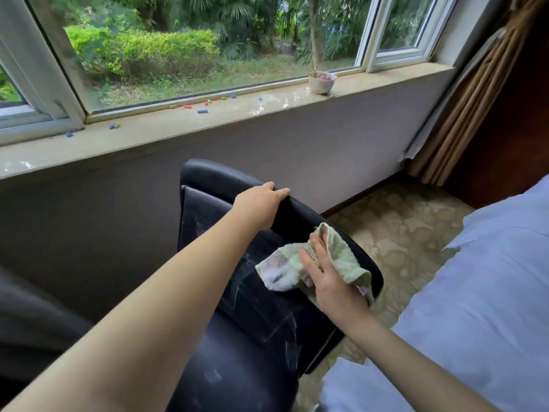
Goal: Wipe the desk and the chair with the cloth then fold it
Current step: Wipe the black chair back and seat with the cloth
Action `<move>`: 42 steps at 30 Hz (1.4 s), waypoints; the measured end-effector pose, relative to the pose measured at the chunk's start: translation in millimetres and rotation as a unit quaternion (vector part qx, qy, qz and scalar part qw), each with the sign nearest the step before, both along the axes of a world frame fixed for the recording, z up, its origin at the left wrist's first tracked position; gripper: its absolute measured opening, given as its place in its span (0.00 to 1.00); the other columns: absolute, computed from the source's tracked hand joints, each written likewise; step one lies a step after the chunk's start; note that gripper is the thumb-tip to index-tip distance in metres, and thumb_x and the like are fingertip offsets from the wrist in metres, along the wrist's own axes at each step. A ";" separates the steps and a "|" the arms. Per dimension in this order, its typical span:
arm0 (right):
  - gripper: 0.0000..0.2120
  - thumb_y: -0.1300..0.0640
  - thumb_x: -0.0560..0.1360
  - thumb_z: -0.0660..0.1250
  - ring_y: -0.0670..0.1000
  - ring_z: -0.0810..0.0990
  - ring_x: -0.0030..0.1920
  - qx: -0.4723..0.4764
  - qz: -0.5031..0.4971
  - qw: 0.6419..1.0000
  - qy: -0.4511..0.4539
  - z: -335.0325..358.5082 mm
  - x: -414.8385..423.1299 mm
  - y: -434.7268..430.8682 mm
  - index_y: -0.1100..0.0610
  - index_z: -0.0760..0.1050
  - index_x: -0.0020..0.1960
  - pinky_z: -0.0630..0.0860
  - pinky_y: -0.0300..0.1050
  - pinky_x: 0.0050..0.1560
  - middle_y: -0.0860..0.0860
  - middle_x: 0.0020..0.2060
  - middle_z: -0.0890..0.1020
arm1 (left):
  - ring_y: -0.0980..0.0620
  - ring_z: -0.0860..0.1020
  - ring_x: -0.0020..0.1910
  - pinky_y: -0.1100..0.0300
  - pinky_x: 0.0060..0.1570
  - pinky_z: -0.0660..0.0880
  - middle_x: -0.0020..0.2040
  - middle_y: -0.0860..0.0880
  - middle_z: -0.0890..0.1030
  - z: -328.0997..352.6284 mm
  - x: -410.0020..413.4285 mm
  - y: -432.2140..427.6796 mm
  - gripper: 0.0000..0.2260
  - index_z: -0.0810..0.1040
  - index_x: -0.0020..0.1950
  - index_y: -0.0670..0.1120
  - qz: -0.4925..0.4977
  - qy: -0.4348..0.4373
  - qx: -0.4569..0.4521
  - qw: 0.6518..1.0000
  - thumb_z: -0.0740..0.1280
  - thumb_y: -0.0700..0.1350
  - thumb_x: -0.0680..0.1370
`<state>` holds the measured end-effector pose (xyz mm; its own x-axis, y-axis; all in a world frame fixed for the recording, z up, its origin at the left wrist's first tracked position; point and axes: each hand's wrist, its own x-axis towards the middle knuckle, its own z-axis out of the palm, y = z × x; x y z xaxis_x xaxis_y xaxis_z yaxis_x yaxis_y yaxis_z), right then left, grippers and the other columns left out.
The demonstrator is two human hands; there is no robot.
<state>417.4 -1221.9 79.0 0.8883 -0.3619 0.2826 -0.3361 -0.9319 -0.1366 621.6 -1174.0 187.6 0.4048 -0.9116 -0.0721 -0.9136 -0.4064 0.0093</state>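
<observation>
Left hand [261,205] fingers curled over chair [208,215] top edge; right hand [328,279] flat, fingers straight, pressing cloth [279,270] on backrest.

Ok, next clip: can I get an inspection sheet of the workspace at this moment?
Surface: black chair backrest, with pale dusty streaks across it; no desk in view.
Job's things: green-and-white cloth, crumpled, against the backrest.
Clutter: small coloured pieces scattered on the windowsill; a small pot stands there too.
Hands: left hand grips the backrest's top edge; right hand presses the cloth with flat fingers.
Cables: nothing seen.
Surroundings: window, curtain, patterned carpet, white bedding.
</observation>
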 end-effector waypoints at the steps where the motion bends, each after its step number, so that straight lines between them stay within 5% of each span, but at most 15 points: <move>1: 0.39 0.69 0.61 0.75 0.56 0.70 0.68 -0.002 -0.007 1.000 -0.027 4.0 0.1 -1.9 0.58 0.69 0.69 0.72 0.41 0.59 0.57 0.73 0.62 | 0.45 0.73 0.58 0.55 0.37 0.68 0.64 0.47 0.68 -0.3 0.4 -0.2 0.30 0.58 0.74 0.54 -0.001 0.001 0.000 1.000 0.62 0.36 0.74; 6: 0.37 0.72 0.63 0.72 0.56 0.63 0.71 0.025 -0.011 0.999 -0.039 17.4 23.6 -8.2 0.58 0.68 0.70 0.71 0.36 0.56 0.59 0.72 0.65 | 0.44 0.74 0.56 0.55 0.37 0.69 0.65 0.48 0.67 -1.4 6.3 -0.7 0.30 0.59 0.74 0.54 -0.002 0.012 0.001 1.000 0.62 0.37 0.75; 12: 0.25 0.63 0.73 0.56 0.60 0.68 0.70 -0.019 0.007 1.000 -0.019 54.0 80.3 -25.9 0.57 0.69 0.70 0.75 0.49 0.57 0.59 0.71 0.66 | 0.44 0.76 0.55 0.55 0.40 0.71 0.60 0.48 0.69 -1.1 15.0 -2.8 0.26 0.61 0.72 0.56 -0.008 0.017 -0.002 1.000 0.61 0.40 0.76; 16: 0.22 0.63 0.66 0.66 0.63 0.82 0.49 -0.039 -0.018 0.999 -0.024 53.3 100.1 -33.4 0.58 0.77 0.60 0.80 0.52 0.38 0.66 0.57 0.78 | 0.44 0.75 0.57 0.56 0.42 0.70 0.63 0.48 0.69 1.2 15.5 -3.1 0.29 0.59 0.74 0.56 -0.001 0.008 0.003 1.000 0.62 0.40 0.76; 18: 0.20 0.59 0.69 0.60 0.61 0.83 0.43 -0.085 -0.032 0.995 -0.032 44.5 96.1 -35.0 0.54 0.72 0.60 0.79 0.49 0.36 0.65 0.54 0.80 | 0.45 0.75 0.56 0.56 0.42 0.71 0.63 0.48 0.69 -0.3 13.8 -3.2 0.29 0.59 0.74 0.56 -0.002 0.001 0.002 1.000 0.63 0.40 0.76; 22: 0.23 0.61 0.73 0.56 0.59 0.81 0.49 -0.184 -0.039 0.980 -0.070 28.1 73.5 -37.8 0.52 0.65 0.67 0.78 0.48 0.42 0.64 0.58 0.78 | 0.46 0.76 0.55 0.55 0.39 0.72 0.67 0.48 0.67 -4.8 9.6 -2.0 0.28 0.58 0.74 0.56 -0.002 -0.009 -0.007 1.000 0.60 0.37 0.77; 28: 0.21 0.61 0.78 0.53 0.62 0.75 0.63 -0.277 -0.054 0.956 -0.087 13.4 39.5 -24.3 0.53 0.73 0.67 0.72 0.55 0.62 0.63 0.65 0.73 | 0.44 0.75 0.57 0.53 0.41 0.73 0.67 0.48 0.66 -8.1 6.5 -2.0 0.28 0.60 0.72 0.55 -0.034 -0.004 -0.007 0.999 0.64 0.39 0.75; 33: 0.21 0.59 0.76 0.52 0.63 0.72 0.66 -0.279 -0.022 0.958 -0.065 4.4 32.7 -16.5 0.57 0.68 0.69 0.59 0.55 0.69 0.62 0.67 0.71 | 0.44 0.64 0.70 0.49 0.64 0.67 0.74 0.48 0.61 -4.9 30.1 9.7 0.33 0.57 0.76 0.53 -0.096 -0.002 -0.015 0.995 0.67 0.42 0.74; 38: 0.22 0.62 0.73 0.53 0.61 0.73 0.65 -0.251 0.061 0.966 -0.025 -13.5 30.9 -2.7 0.59 0.66 0.67 0.51 0.50 0.72 0.62 0.65 0.73 | 0.43 0.52 0.75 0.43 0.70 0.59 0.78 0.43 0.48 -18.0 89.4 32.2 0.37 0.50 0.77 0.59 0.016 -0.005 -0.005 1.000 0.62 0.36 0.74; 42: 0.25 0.63 0.70 0.54 0.60 0.72 0.66 -0.181 0.051 0.982 0.018 -16.7 44.2 7.4 0.59 0.74 0.65 0.53 0.49 0.72 0.62 0.67 0.72 | 0.43 0.49 0.76 0.39 0.70 0.58 0.78 0.44 0.49 -25.6 101.6 27.7 0.38 0.52 0.76 0.60 0.019 0.057 -0.022 0.998 0.60 0.32 0.73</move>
